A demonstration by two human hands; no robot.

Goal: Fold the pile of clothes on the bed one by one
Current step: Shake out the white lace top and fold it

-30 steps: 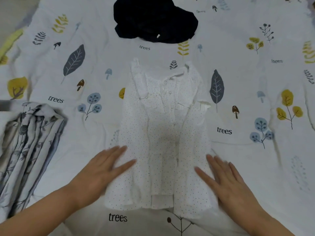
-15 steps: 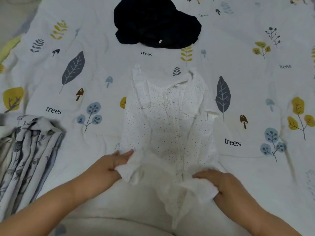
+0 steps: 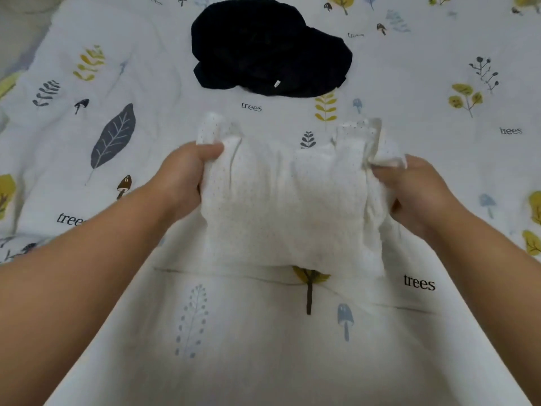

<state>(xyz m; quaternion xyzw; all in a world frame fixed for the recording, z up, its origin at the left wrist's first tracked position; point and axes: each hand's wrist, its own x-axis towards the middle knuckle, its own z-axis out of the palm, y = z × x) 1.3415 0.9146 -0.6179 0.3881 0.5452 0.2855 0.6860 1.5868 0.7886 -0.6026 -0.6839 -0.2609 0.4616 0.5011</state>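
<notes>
Hands, left hand [image 3: 184,174] and right hand [image 3: 415,191], each grip a side of the folded white top [image 3: 287,206] over the bedsheet [image 3: 263,347].

Fingers of left hand [image 3: 187,174] and right hand [image 3: 421,194] are tucked behind the white dotted fabric garment [image 3: 287,206], only thumbs and backs show. Garment's lower layers are hidden under its own fold. Grey-and-white leaf-print cloth [image 3: 17,247], left of the garment, is cut off by the frame edge, just a sliver. Black crumpled garment [image 3: 269,48] beyond it: shape and type unreadable, small white tag too small to read. Both forearms run out at the bottom edge.
</notes>
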